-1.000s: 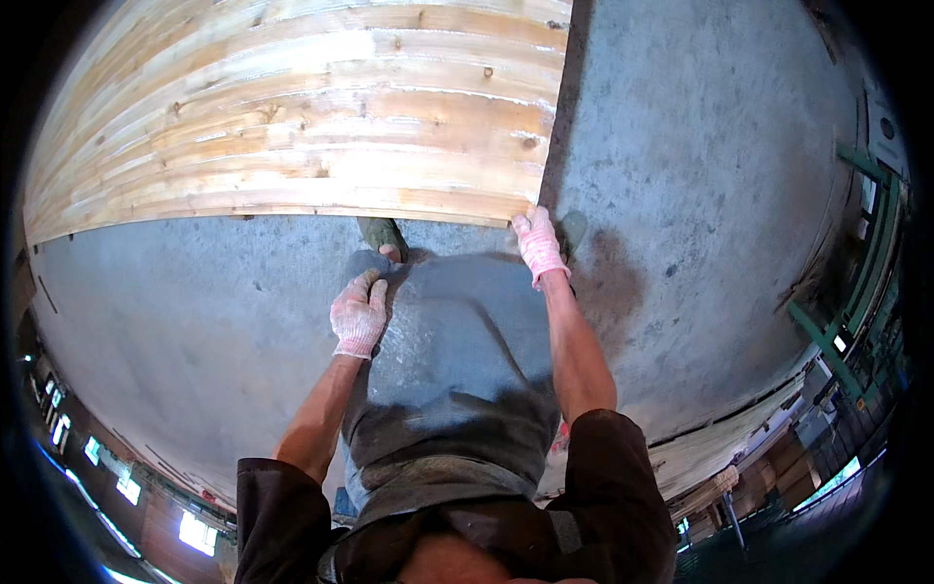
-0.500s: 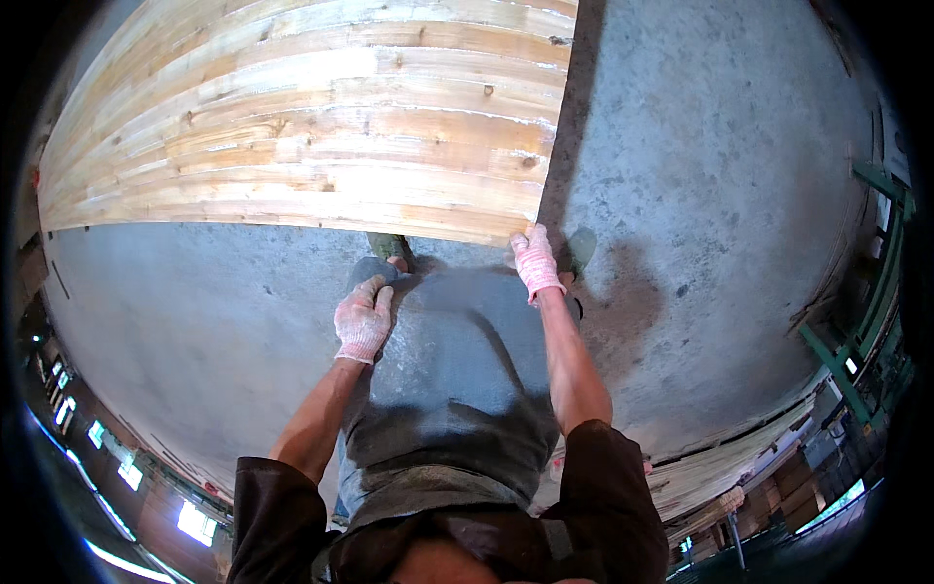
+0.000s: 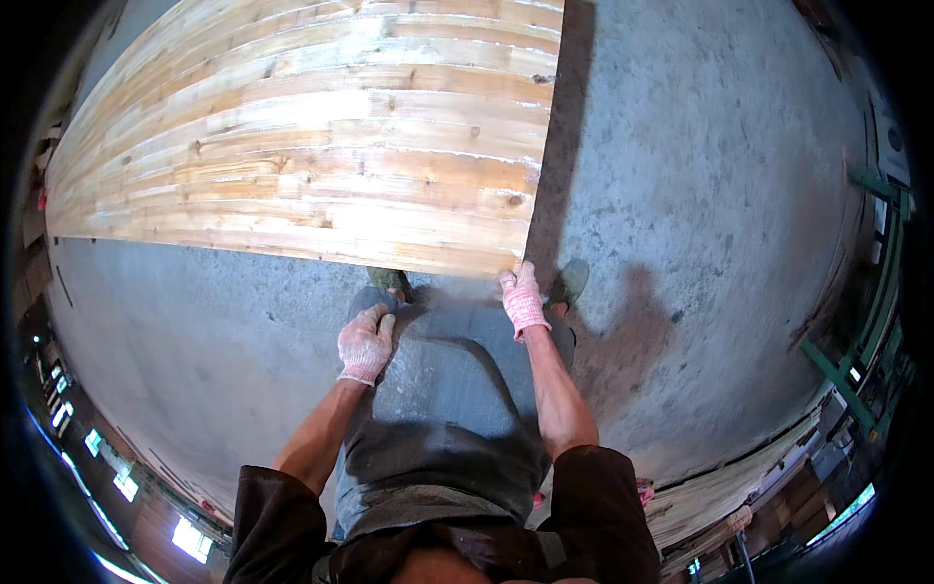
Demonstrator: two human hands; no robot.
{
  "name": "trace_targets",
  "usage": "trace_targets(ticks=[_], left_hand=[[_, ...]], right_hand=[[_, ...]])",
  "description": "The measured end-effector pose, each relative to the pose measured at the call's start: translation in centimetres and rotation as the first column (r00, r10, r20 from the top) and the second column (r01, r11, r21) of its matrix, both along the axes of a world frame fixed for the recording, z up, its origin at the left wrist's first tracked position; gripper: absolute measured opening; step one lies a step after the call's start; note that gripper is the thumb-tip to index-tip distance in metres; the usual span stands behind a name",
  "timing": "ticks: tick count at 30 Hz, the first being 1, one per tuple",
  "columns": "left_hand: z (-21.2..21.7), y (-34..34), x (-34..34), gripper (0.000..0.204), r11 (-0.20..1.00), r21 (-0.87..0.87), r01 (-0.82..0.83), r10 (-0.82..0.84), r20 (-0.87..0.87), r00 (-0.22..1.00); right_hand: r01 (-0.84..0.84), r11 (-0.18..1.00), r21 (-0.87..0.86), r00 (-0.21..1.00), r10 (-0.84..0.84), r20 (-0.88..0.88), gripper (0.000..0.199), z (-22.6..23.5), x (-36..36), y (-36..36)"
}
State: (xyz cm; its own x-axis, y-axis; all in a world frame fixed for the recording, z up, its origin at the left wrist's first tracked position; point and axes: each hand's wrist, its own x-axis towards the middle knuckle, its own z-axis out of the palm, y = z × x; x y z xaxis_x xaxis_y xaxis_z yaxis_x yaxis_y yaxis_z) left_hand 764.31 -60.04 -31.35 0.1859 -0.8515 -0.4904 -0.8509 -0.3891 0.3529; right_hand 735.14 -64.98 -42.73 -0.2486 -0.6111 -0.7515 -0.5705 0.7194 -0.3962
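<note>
A large wooden panel (image 3: 321, 146), made of glued strips with knots and whitish glue lines, fills the upper left of the head view. At its near right corner, my right hand (image 3: 523, 298) in a pink-and-white knit glove grips the edge, thumb on top and fingers partly hidden beneath. My left hand (image 3: 367, 343), in a similar dusty glove, rests at my left knee on the grey apron (image 3: 448, 370). Its fingers curl inward against the cloth; whether they pinch the apron or anything else is hidden.
Grey concrete floor (image 3: 700, 195) surrounds the panel. Green metal framework (image 3: 842, 375) stands along the right side. Behind me on the right lie stacked wooden strips (image 3: 705, 492). My shoes (image 3: 576, 280) show just beyond the apron.
The panel's near edge has come closer to me, and its right corner has shifted slightly left with my right hand on it. My left hand has dropped slightly in view.
</note>
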Motion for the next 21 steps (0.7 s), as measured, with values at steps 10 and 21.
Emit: trace_targets(ticks=[10, 21], left_hand=[[-0.2, -0.7, 0.5, 0.025, 1.000, 0.007, -0.024, 0.024, -0.028, 0.999], [0.9, -1.9, 2.2, 0.023, 0.993, 0.037, -0.114, 0.116, -0.067, 0.991]], right_hand=[[-0.040, 0.999, -0.027, 0.999, 0.040, -0.007, 0.044, -1.4, -0.5, 0.5], [0.102, 0.973, 0.207, 0.968, -0.145, 0.205, 0.051, 2.1, 0.0, -2.1]])
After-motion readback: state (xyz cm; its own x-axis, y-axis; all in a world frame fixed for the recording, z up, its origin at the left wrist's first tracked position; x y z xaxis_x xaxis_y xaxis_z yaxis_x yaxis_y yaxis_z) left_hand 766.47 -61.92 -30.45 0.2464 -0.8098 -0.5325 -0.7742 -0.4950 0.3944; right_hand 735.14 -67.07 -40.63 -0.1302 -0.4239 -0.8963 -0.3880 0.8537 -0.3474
